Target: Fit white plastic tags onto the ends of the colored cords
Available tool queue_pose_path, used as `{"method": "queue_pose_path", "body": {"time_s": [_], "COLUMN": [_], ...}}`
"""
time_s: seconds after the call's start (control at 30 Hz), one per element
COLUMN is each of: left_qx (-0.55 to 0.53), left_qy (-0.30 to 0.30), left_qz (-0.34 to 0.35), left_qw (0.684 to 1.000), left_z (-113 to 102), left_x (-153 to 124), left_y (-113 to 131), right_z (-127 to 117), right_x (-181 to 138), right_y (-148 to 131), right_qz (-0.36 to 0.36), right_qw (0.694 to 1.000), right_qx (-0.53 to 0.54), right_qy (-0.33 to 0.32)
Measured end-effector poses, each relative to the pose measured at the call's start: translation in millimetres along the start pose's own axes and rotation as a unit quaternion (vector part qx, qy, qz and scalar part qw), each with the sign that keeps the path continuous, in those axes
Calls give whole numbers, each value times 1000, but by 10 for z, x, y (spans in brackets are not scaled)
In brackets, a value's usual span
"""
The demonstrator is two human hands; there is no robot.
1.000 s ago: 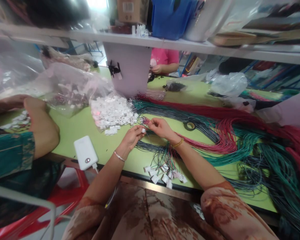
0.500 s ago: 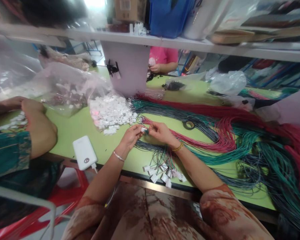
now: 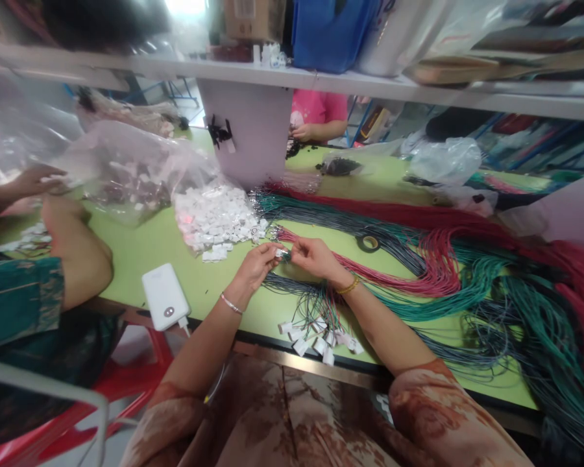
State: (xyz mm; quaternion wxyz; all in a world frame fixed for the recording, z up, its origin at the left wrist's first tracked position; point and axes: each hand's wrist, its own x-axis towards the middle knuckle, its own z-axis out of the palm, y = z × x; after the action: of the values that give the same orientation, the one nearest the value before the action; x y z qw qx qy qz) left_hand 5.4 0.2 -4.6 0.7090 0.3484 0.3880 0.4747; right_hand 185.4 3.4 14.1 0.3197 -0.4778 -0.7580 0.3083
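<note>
The green worktop [image 3: 141,253] is wide and full of stuff. From about 1 to 4 o'clock of my hands lies a huge pile of long wires [image 3: 467,272], red, green and dark, all mixed up. At 10 o'clock a big clear plastic bag [image 3: 126,168] slumps on the worktop. Behind it, at 12 o'clock, a pale post [image 3: 253,136] holds up the shelf [image 3: 370,87].

Another person's arm [image 3: 75,250] rests at 9 o'clock. Between that arm and me lies a white power bank [image 3: 164,298]. A heap of white plugs [image 3: 217,217] spills out at 11 o'clock, just beside my fingers. At 6 o'clock, near the worktop's edge, a small bunch of plugged wires [image 3: 316,331] lies under my right wrist. A tape roll [image 3: 368,243] sits at 3 o'clock, partly among the wires.

My left hand [image 3: 255,266] is pinched tight on a small white plug [image 3: 279,252]. My right hand [image 3: 316,256] is pinched on a thin wire [image 3: 286,256], right up against the plug. Both sit in the middle, just above the worktop.
</note>
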Motion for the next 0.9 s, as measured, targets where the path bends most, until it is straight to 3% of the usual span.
{"method": "queue_pose_path", "body": {"time_s": [0.37, 0.63, 0.9], "left_qx": [34, 44, 49], "left_qy": [4, 28, 29], "left_qz": [3, 1, 5], "left_qw": [999, 999, 998], "left_z": [20, 49, 57], "left_x": [-8, 24, 1], "left_y": [-18, -112, -89], "right_z": [35, 81, 66], "right_x": [-7, -40, -46], "right_y": [5, 38, 41], "right_qz": [-5, -50, -21], "right_qw": [1000, 998, 999], "right_qx": [-7, -20, 36], "right_qy": [9, 27, -18]}}
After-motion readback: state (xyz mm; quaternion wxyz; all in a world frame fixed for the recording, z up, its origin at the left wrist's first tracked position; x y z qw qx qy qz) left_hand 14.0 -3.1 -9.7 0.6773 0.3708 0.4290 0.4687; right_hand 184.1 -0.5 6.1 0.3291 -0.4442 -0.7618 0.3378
